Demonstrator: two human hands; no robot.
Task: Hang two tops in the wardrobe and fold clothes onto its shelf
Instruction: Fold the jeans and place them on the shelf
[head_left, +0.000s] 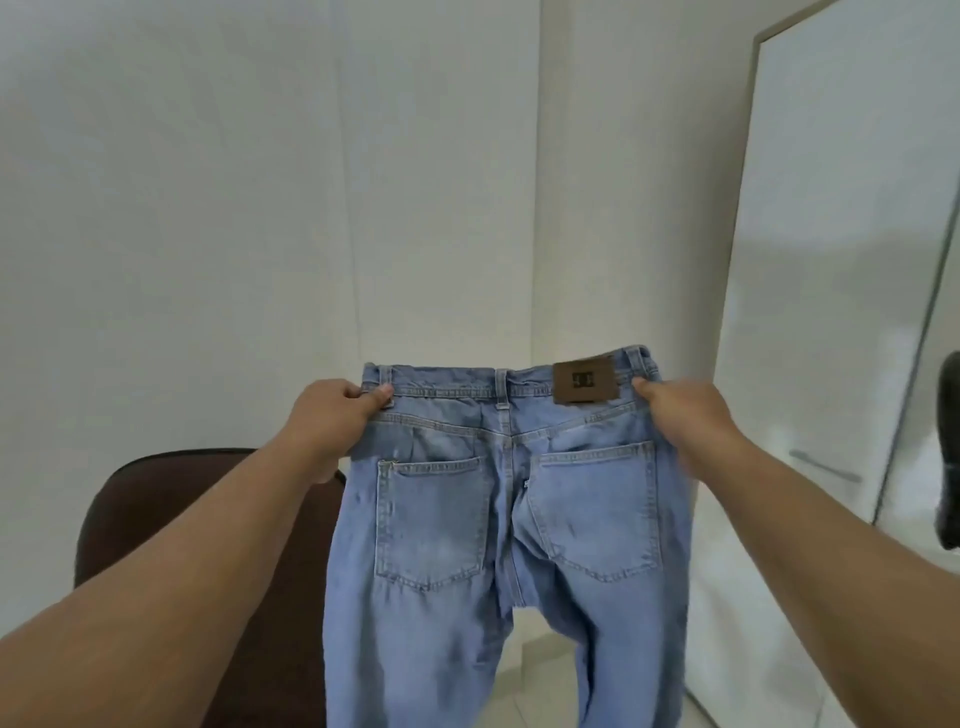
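A pair of light blue jeans (498, 499) hangs in the air in front of me, back side facing me, with two rear pockets and a brown leather patch at the waistband. My left hand (332, 415) pinches the waistband at its left corner, thumb on top. My right hand (680, 410) grips the right corner of the waistband beside the patch. The two legs hang down past the bottom edge of the view.
A dark brown padded chair (171, 525) stands low at the left, behind my left forearm. White walls meet in a corner straight ahead. A white wardrobe door (831, 260) with a metal handle stands open at the right; a dark garment (949, 452) shows at the right edge.
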